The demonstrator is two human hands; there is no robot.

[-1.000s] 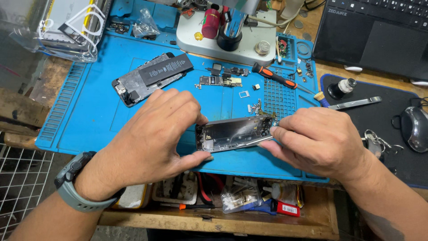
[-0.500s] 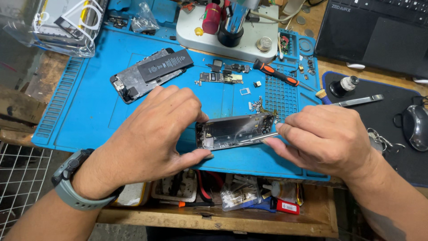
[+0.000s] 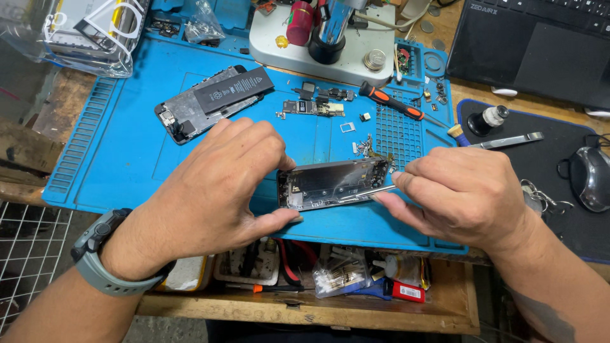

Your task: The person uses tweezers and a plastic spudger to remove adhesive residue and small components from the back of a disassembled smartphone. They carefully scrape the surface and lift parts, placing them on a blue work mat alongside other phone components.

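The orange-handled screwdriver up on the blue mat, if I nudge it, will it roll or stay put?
The orange-handled screwdriver has a round-looking handle and lies flat, so it would probably roll sideways. The ridged grid of the blue mat beside it may stop it. It looks slim, so likely light and stiff.

Bright, even overhead light, soft shadows, sharp focus throughout.

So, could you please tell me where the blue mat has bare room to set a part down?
The blue mat is bare at its left, between the ribbed edge and the left hand, below the opened phone with battery. It is crowded around the small parts, screwdriver and phone frame.
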